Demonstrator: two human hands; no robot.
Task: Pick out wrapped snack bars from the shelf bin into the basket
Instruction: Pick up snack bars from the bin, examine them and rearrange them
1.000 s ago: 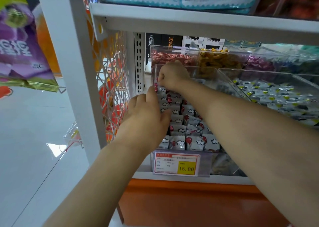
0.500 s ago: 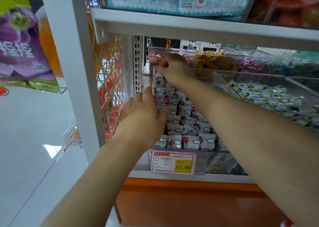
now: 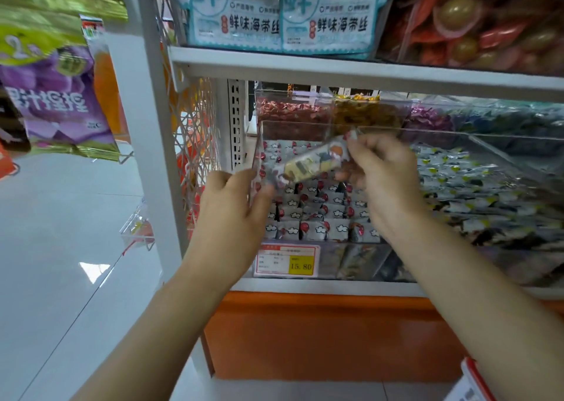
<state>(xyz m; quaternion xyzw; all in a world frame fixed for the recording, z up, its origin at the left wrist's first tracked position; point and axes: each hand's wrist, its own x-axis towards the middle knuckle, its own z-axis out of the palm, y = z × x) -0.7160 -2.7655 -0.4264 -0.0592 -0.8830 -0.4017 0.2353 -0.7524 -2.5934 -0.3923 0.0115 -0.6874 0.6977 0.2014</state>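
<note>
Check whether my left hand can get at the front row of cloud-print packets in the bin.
Probably yes. The bin is open on top and the front-row packets lie uncovered beside the left hand. The snack bar that the right hand pinches sits higher, out of the way.

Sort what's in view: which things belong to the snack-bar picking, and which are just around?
Job: wrapped snack bar, held between left hand and right hand; clear shelf bin.
Just around: price tag, seaweed packets, purple pouch, silver-wrapped sweets.
</note>
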